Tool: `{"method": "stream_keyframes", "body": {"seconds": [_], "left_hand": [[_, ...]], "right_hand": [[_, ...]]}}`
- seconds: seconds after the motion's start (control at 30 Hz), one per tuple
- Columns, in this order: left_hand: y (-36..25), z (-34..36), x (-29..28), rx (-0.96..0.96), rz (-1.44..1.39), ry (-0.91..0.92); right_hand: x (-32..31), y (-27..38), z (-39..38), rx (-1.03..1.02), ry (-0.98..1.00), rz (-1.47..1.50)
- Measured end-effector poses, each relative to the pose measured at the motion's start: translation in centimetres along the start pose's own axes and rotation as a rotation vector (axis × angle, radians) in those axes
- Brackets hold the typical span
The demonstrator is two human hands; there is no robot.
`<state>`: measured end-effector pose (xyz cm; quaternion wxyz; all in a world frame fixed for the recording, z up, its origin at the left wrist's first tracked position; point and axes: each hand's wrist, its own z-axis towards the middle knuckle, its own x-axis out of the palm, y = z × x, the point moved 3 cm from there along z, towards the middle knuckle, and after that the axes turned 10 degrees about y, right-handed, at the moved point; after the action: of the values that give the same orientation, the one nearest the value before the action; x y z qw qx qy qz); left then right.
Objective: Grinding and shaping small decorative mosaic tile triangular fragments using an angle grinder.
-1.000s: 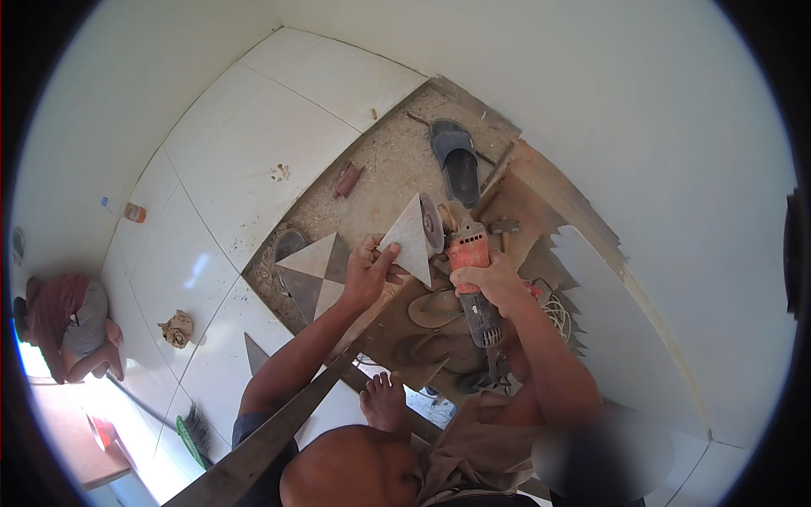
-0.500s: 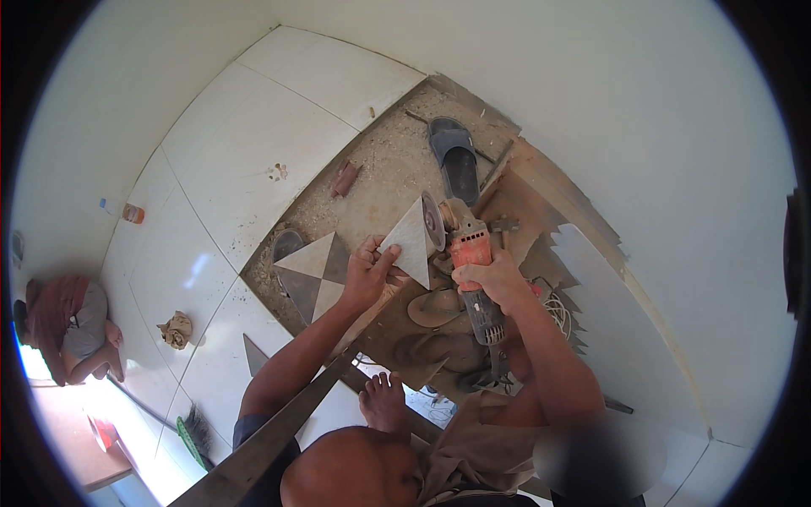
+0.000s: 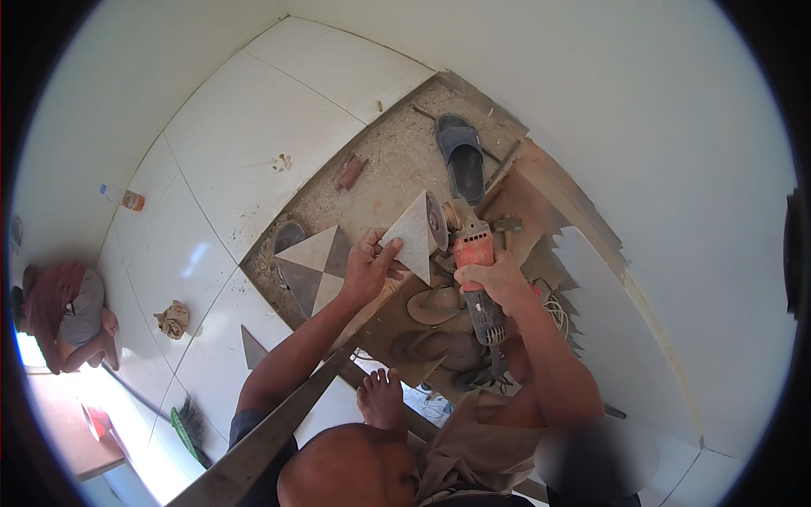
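My left hand [image 3: 372, 269] pinches a light triangular piece of tile [image 3: 410, 243] by its left corner. In my right hand [image 3: 500, 281] is an orange-and-black angle grinder [image 3: 475, 252], gripped round its body. Its disc [image 3: 436, 221] stands along the right edge of the tile piece, close to or touching it; I cannot tell which. Whether the disc spins does not show. Left of my left hand lies a tile with beige and grey triangles [image 3: 319, 264].
A dark slide sandal [image 3: 461, 159] lies on the rough, unfinished floor, near a reddish-brown block [image 3: 350, 171]. White floor tiles [image 3: 228, 152] border it. A wooden bar [image 3: 270, 431] crosses before me. Another person [image 3: 68, 313] crouches at far left, near a bottle [image 3: 133, 200] and a crumpled bag [image 3: 173, 319].
The whole view has shifted slightly. Both hands keep their holds, with the tile piece and the grinder in nearly the same positions. The person at far left has moved their arms a little.
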<state>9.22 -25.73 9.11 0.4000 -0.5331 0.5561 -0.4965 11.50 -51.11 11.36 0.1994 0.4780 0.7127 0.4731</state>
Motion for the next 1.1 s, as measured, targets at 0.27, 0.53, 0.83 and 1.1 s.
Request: {"method": "stream_keyframes", "body": {"seconds": [0.27,0.53,0.83,1.1], "left_hand": [[-0.4,0.8,-1.1,0.014,-0.065,-0.124],[-1.2,1.6,-3.3,0.05,-0.177,-0.258],[-2.1,2.6,-4.3,0.07,-0.223,-0.333],[-2.8,-2.4,-10.6,0.154,-0.212,-0.506]], "right_hand": [[1.4,-0.2,0.0,0.047,0.043,0.001],[1.4,-0.8,-0.2,0.129,0.138,-0.061],[1.3,-0.7,-0.9,0.098,0.138,-0.084],[0.8,-1.6,-0.2,0.066,0.153,-0.137]]}}
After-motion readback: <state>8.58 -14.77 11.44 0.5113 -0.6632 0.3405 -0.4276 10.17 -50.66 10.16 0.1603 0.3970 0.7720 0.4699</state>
